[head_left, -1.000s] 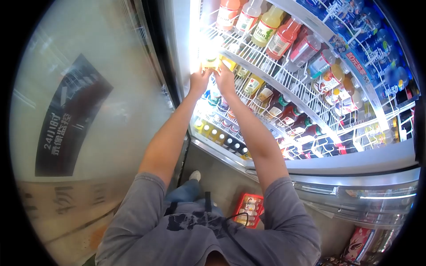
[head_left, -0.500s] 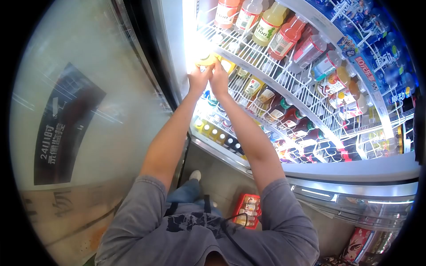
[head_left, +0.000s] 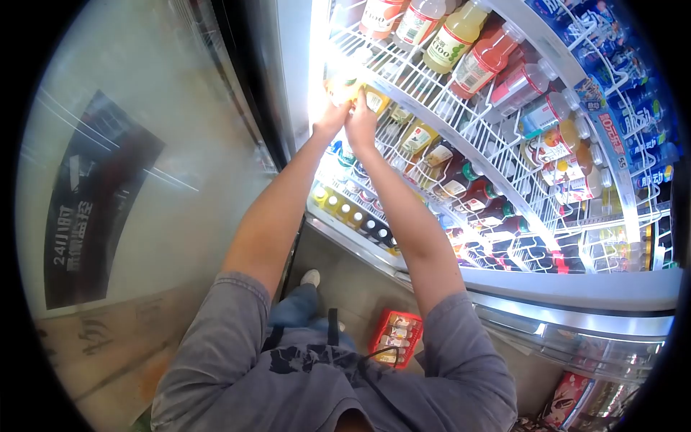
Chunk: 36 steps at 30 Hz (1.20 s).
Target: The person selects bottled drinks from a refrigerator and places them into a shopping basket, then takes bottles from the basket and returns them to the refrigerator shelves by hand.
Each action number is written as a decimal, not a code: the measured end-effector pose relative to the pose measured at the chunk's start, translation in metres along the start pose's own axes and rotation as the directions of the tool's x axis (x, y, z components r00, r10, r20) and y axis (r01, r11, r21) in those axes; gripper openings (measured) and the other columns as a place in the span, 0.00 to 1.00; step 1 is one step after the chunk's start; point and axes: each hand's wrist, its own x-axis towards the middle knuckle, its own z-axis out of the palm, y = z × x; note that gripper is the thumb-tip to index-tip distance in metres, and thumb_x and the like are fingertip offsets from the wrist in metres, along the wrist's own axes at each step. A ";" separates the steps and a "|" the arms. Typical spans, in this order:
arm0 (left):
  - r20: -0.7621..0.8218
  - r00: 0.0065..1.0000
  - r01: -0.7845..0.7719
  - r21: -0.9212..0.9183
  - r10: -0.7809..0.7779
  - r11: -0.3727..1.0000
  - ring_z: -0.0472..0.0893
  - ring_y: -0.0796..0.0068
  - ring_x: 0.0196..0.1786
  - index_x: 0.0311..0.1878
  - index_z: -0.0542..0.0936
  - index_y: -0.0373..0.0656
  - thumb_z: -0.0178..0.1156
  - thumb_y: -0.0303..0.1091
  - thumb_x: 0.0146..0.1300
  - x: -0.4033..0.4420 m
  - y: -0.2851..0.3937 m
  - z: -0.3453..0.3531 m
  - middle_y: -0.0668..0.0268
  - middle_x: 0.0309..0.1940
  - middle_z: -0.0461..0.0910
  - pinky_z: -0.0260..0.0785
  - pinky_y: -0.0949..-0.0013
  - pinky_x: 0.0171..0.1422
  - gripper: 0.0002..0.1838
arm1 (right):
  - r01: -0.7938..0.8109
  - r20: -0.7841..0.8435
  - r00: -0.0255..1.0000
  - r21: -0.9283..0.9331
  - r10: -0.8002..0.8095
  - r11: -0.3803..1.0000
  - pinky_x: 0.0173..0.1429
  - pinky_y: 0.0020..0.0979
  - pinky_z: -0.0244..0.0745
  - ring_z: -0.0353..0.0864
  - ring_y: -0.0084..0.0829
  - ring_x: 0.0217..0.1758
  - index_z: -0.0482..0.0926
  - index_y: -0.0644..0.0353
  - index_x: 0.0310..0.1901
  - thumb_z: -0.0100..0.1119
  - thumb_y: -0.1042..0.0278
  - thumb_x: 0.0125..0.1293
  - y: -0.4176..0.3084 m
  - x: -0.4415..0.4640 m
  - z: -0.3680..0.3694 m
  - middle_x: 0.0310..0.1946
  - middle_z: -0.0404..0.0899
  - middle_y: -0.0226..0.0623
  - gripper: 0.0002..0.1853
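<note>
Both my hands reach into the left side of the lit drinks cooler, under the upper wire shelf. My left hand point(head_left: 332, 117) is closed on a yellow bottle point(head_left: 345, 88), which is partly washed out by the bright light strip. My right hand point(head_left: 361, 125) is closed beside it, its fingertips at the same bottle. Just to the right of my right fingers lies another yellow bottle point(head_left: 375, 100) with a pale label. Farther right on that shelf is a yellow labelled bottle point(head_left: 417, 138). My fingertips are partly hidden by the hands and glare.
Juice bottles point(head_left: 448, 45) fill the upper shelf point(head_left: 403, 66). Blue bottles point(head_left: 644, 108) stand at the far right. Small capped bottles point(head_left: 344, 209) line the bottom shelf. A glass door point(head_left: 180, 237) stands at the left. A red crate point(head_left: 376, 338) of bottles rests on the floor.
My hands and the yellow bottle have moved slightly deeper into the cooler, toward the shelf. The bottle has tipped from its earlier end-on look. The view has shifted a little.
</note>
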 end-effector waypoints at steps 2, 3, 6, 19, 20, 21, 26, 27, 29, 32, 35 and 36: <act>-0.131 0.982 -0.140 -0.011 0.137 0.990 0.79 0.56 0.54 0.62 0.67 0.34 0.68 0.33 0.56 0.010 -0.023 0.003 0.50 0.53 0.77 0.70 0.61 0.60 0.33 | 0.018 -0.027 0.999 -0.042 -0.019 0.999 0.44 0.48 0.77 0.83 0.57 0.40 0.61 0.68 0.70 0.56 0.75 0.63 0.002 0.002 -0.002 0.37 0.82 0.59 0.32; -0.085 0.993 -0.083 0.030 0.085 0.996 0.78 0.54 0.56 0.63 0.66 0.33 0.69 0.33 0.55 0.013 -0.028 -0.002 0.48 0.54 0.76 0.69 0.59 0.61 0.34 | 0.013 0.019 1.000 -0.054 -0.012 0.998 0.45 0.45 0.78 0.85 0.53 0.42 0.64 0.67 0.69 0.59 0.73 0.63 0.004 0.003 -0.003 0.38 0.83 0.57 0.32; -0.021 0.999 -0.024 0.110 0.027 0.994 0.76 0.51 0.59 0.66 0.64 0.34 0.69 0.34 0.56 0.011 -0.033 -0.006 0.46 0.56 0.74 0.67 0.57 0.64 0.37 | -0.051 0.069 0.996 -0.080 0.057 0.995 0.48 0.41 0.79 0.86 0.48 0.45 0.67 0.63 0.69 0.63 0.71 0.62 0.006 0.003 -0.003 0.39 0.83 0.56 0.33; -0.167 0.970 0.206 0.160 -0.179 0.965 0.79 0.52 0.58 0.66 0.70 0.34 0.58 0.45 0.68 -0.106 0.077 0.037 0.45 0.59 0.76 0.71 0.55 0.59 0.30 | -0.182 -0.056 0.978 0.254 0.202 0.950 0.53 0.32 0.79 0.85 0.38 0.51 0.68 0.67 0.68 0.57 0.70 0.68 -0.016 -0.088 -0.075 0.46 0.83 0.57 0.27; -0.095 0.974 0.210 0.069 -0.203 0.975 0.78 0.58 0.57 0.66 0.70 0.36 0.56 0.43 0.70 -0.120 0.085 0.041 0.49 0.59 0.76 0.71 0.59 0.58 0.27 | -0.210 -0.080 0.966 0.315 0.246 0.926 0.57 0.31 0.79 0.85 0.38 0.54 0.68 0.67 0.67 0.56 0.69 0.70 -0.020 -0.101 -0.088 0.49 0.83 0.56 0.26; -0.019 0.975 0.223 -0.021 -0.223 0.975 0.78 0.64 0.56 0.66 0.70 0.39 0.55 0.41 0.71 -0.134 0.095 0.045 0.54 0.58 0.76 0.71 0.63 0.57 0.25 | -0.271 -0.064 0.945 0.391 0.320 0.880 0.59 0.30 0.76 0.82 0.32 0.58 0.68 0.68 0.68 0.58 0.66 0.72 -0.021 -0.114 -0.103 0.54 0.82 0.49 0.26; 0.186 0.966 0.224 -0.260 -0.179 0.939 0.79 0.73 0.49 0.54 0.78 0.35 0.52 0.35 0.74 -0.213 0.147 0.072 0.61 0.47 0.81 0.71 0.69 0.53 0.15 | -0.326 -0.162 0.904 0.334 0.395 0.884 0.61 0.30 0.77 0.82 0.33 0.57 0.68 0.68 0.67 0.56 0.68 0.73 -0.030 -0.204 -0.195 0.53 0.81 0.50 0.24; 0.184 0.968 0.220 -0.276 -0.173 0.936 0.78 0.76 0.44 0.49 0.80 0.35 0.51 0.34 0.74 -0.232 0.155 0.080 0.64 0.41 0.82 0.71 0.71 0.50 0.13 | -0.338 -0.154 0.891 0.400 0.426 0.852 0.61 0.31 0.77 0.82 0.33 0.57 0.68 0.68 0.67 0.54 0.69 0.74 -0.026 -0.225 -0.210 0.54 0.81 0.49 0.23; 0.223 0.962 0.227 -0.333 -0.158 0.915 0.78 0.77 0.42 0.47 0.80 0.36 0.51 0.34 0.74 -0.269 0.179 0.099 0.65 0.39 0.81 0.71 0.72 0.49 0.13 | -0.392 -0.123 0.853 0.491 0.508 0.778 0.63 0.32 0.77 0.82 0.33 0.56 0.68 0.68 0.68 0.49 0.71 0.76 -0.032 -0.262 -0.246 0.54 0.80 0.48 0.21; 0.294 0.952 0.201 -0.384 -0.087 0.901 0.78 0.78 0.39 0.47 0.81 0.38 0.50 0.36 0.74 -0.333 0.221 0.136 0.68 0.34 0.79 0.70 0.73 0.49 0.13 | -0.330 -0.198 0.848 0.529 0.491 0.782 0.62 0.32 0.78 0.82 0.34 0.55 0.67 0.70 0.68 0.49 0.72 0.76 -0.040 -0.322 -0.292 0.54 0.80 0.49 0.22; 0.510 0.860 0.247 -0.447 0.018 0.860 0.80 0.76 0.38 0.46 0.80 0.37 0.50 0.34 0.73 -0.411 0.242 0.167 0.65 0.35 0.80 0.71 0.71 0.48 0.13 | -0.295 -0.350 0.805 0.467 0.480 0.834 0.57 0.28 0.79 0.84 0.27 0.53 0.72 0.69 0.65 0.53 0.72 0.74 -0.056 -0.383 -0.341 0.48 0.85 0.45 0.20; 0.568 0.823 0.281 -0.435 0.019 0.855 0.80 0.76 0.38 0.46 0.80 0.37 0.50 0.34 0.73 -0.438 0.242 0.176 0.65 0.35 0.80 0.71 0.71 0.48 0.13 | -0.292 -0.396 0.773 0.472 0.496 0.832 0.56 0.28 0.79 0.84 0.27 0.52 0.72 0.69 0.64 0.53 0.72 0.74 -0.063 -0.404 -0.359 0.48 0.85 0.45 0.20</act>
